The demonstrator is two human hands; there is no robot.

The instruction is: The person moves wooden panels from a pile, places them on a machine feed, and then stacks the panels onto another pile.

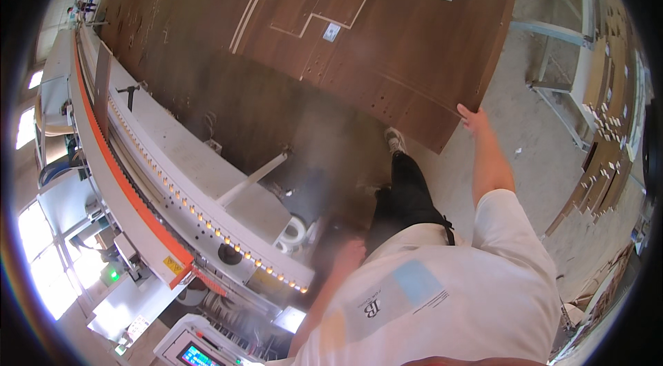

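On the right, my right hand [471, 117] is at the near edge of a large brown wood-look board [414, 62], its thumb on the top face and the other fingers curled at the edge. Several boards lie there side by side, with pale edges and stepped outlines, and small white labels [331, 32] on their faces. My left hand [351, 253] is low beside my hip, fingers curled in. A dark brown surface [330, 245] shows next to it, blurred. Whether that hand holds anything is hidden.
To the left runs a long white machine [200, 186] with an orange strip and a row of small rollers. Its lit control screen [197, 355] is at lower left. A metal frame [552, 31] stands at right, near stacked brown panels [608, 117]. My shoe [395, 140] is close to the board's corner.
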